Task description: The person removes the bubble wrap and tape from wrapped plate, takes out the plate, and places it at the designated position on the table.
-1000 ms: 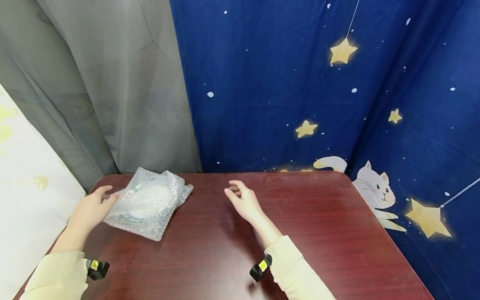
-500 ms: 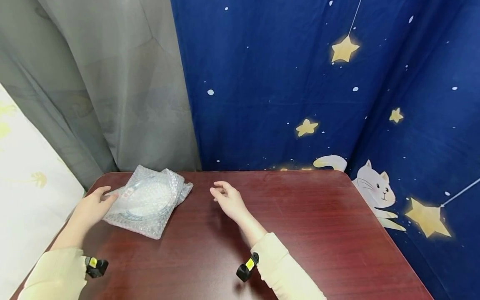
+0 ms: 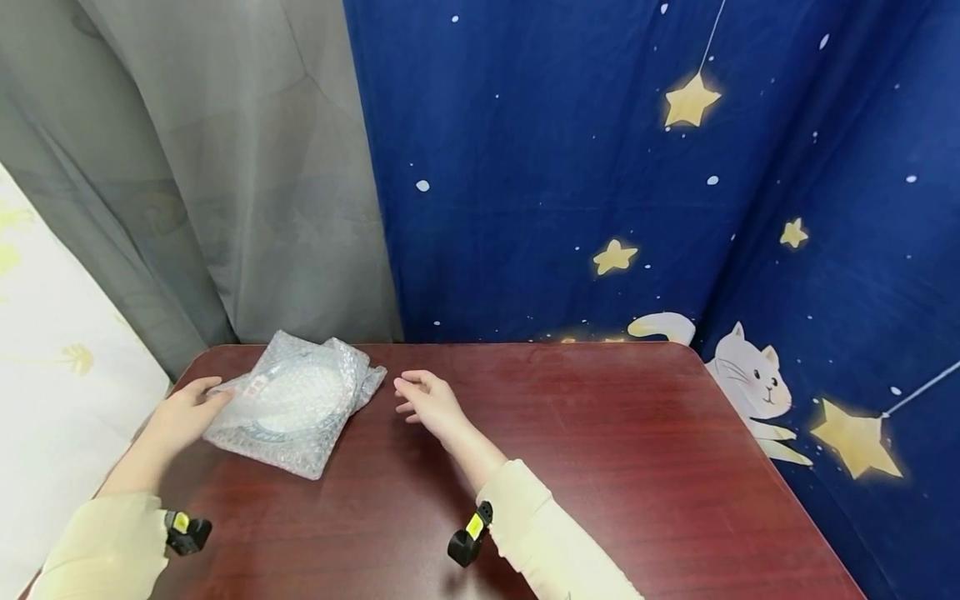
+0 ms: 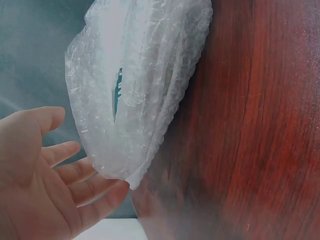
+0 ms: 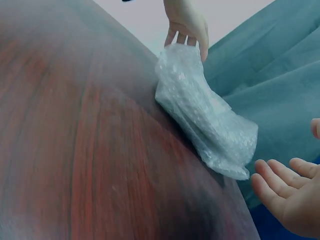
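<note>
1. Package (image 3: 296, 400): crumpled clear bubble wrap; on far-left corner of red-brown woodgrain table (image 3: 600, 433).
2. Reddish mark (image 3: 257, 385), green-white print (image 4: 119, 90) show through; unreadable.
3. Lies flattish, pale round shape inside.
4. Left hand (image 3: 178, 417): fingers loosely spread at package's left end; contact unclear.
5. Right hand (image 3: 433, 405): fingers relaxed, just off right end.

A reddish-brown bench (image 3: 637, 467) with dark streaks of wood grain and rounded far corners, its surface giving off a soft sheen. On its left side, near the far corner, lies a bubble-wrapped package (image 3: 300, 408), a pale round shape with a bluish rim showing through the clear plastic, a loose flap pointing right
</note>
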Tool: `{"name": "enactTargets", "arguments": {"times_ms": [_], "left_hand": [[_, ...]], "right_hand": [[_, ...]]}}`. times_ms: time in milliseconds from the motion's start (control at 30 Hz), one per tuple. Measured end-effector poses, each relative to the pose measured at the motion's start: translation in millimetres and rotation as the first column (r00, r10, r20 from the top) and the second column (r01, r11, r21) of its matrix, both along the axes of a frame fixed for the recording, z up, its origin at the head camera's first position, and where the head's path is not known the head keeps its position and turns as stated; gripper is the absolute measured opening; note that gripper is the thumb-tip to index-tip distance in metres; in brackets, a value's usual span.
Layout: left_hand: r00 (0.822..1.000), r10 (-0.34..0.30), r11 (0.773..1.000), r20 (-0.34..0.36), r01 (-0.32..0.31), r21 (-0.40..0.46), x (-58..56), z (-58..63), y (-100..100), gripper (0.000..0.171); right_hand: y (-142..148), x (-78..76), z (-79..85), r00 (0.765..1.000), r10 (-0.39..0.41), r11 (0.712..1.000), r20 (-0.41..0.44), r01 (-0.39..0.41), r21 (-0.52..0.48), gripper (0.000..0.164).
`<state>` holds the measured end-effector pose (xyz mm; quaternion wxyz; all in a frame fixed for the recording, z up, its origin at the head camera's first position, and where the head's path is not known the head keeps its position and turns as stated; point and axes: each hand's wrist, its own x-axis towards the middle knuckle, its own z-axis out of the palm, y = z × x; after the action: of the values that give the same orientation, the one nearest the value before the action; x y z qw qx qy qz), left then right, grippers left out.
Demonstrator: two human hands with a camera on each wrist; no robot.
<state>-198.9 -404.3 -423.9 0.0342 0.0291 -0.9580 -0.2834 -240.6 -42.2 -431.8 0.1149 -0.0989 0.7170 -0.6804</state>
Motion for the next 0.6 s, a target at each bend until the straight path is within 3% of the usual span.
{"name": "enactTargets", "arguments": {"times_ms": [367, 600], "left_hand": [[0.997, -0.022, 0.998, 0.067, 0.018, 0.067, -0.5, -1.2, -2.9, 0.061], [0.993, -0.033, 0.988, 0.112, 0.015, 0.154, -2.6, -2.0, -1.0, 0.061]], "right_hand": [[-23.4, 3.8, -2.3, 0.991, 0.035, 0.996, 0.131, -0.025, -0.081, 0.038], [-33.3, 1.2, -10.8, 0.976, 0.053, 0.99, 0.21, -0.024, -0.139, 0.04]]}}
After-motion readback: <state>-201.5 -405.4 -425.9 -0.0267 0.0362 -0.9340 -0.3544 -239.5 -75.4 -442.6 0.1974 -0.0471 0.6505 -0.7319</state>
